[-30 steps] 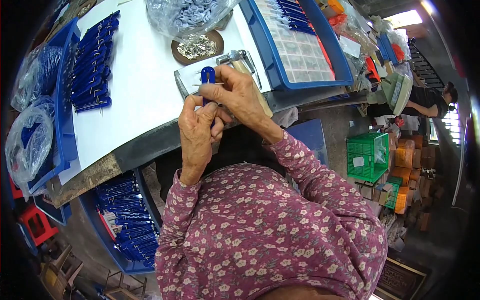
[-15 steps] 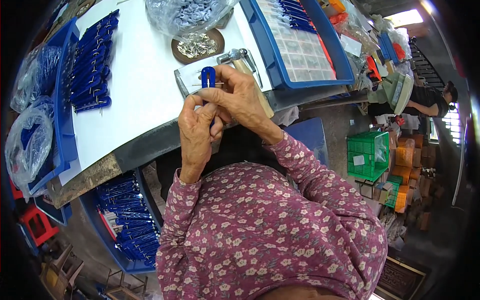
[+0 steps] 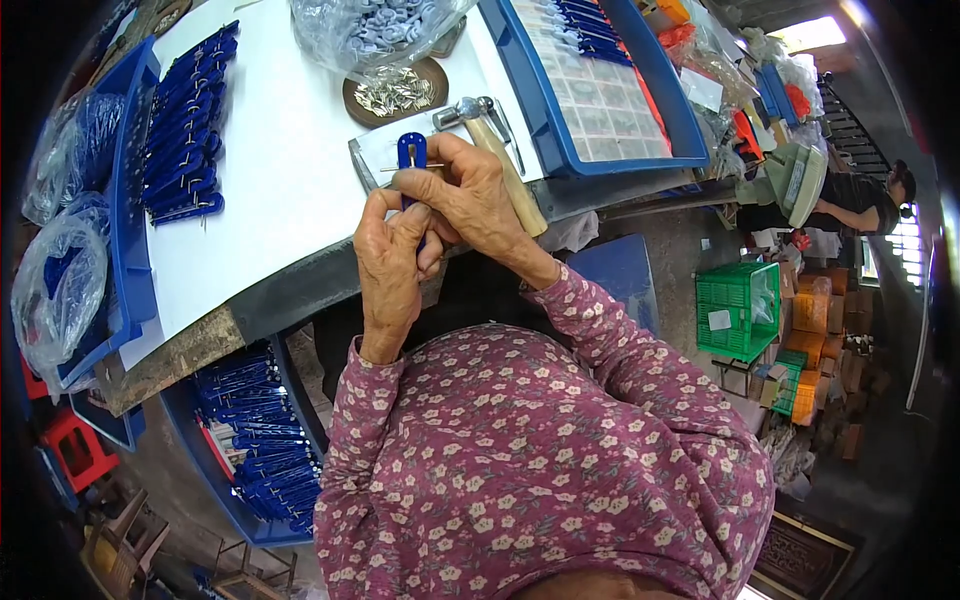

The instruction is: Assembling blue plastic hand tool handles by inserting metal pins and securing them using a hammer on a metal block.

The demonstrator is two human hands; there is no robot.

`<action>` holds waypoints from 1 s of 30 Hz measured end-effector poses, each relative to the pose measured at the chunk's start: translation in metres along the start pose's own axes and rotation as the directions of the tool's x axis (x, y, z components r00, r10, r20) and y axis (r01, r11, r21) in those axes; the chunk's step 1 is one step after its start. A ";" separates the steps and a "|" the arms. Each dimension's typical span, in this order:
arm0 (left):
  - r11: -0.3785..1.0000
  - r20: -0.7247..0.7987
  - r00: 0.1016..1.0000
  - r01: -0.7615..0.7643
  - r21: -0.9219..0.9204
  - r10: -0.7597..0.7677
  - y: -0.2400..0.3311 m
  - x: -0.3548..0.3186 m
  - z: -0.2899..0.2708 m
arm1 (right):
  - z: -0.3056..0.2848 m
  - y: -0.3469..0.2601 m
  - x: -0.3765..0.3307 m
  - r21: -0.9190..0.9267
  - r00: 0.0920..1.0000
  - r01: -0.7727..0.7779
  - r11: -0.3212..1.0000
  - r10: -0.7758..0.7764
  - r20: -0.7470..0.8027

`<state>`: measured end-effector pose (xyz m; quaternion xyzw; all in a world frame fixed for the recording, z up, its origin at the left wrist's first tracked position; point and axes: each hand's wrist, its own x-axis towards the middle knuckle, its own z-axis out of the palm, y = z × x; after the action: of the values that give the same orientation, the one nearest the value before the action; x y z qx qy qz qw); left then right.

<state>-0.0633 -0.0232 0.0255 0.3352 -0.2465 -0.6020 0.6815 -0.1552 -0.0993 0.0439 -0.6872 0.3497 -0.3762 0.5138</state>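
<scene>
Both hands meet over the table's front edge around a slim blue plastic handle (image 3: 411, 148) with a slot in its upper end. A thin metal pin (image 3: 431, 168) sticks out sideways from it. My left hand (image 3: 388, 250) is closed round the lower part, which the fingers mostly hide. The fingers of my right hand (image 3: 475, 200) pinch the handle higher up, near the pin. Just beyond lie a metal block (image 3: 361, 165) and a hammer (image 3: 508, 180) with a wooden shaft. Farther back is a round brown dish (image 3: 352, 108) of small metal pins (image 3: 398, 92).
A row of blue handles (image 3: 185, 130) lies on the white tabletop (image 3: 275, 180) at left, beside a blue tray (image 3: 130, 250) with bagged parts. Another blue tray (image 3: 555, 130) stands right. Below the table is a bin of blue pieces (image 3: 265, 440). A person (image 3: 870, 210) is far right.
My hands and the blue handle have shifted very slightly to the left. The grip looks the same, and the things on the table have stayed put.
</scene>
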 end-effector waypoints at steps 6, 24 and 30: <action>1.000 -0.013 1.000 0.028 -0.010 -0.028 -0.001 -0.002 0.002 | 0.000 -0.007 -0.001 0.071 0.999 -0.054 0.996 0.054 0.006; 0.996 0.005 0.998 0.070 -0.059 -0.070 -0.002 -0.002 -0.002 | -0.034 -0.020 0.011 -0.121 0.983 -0.136 0.983 0.149 0.105; 0.997 -0.016 0.998 0.067 -0.032 -0.067 0.002 -0.008 -0.004 | -0.084 -0.013 0.102 -0.694 0.962 0.254 0.673 -0.104 0.251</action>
<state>-0.0601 -0.0149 0.0252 0.3377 -0.2196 -0.6254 0.6683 -0.1798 -0.2222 0.0885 -0.8968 0.3490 -0.1899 0.1945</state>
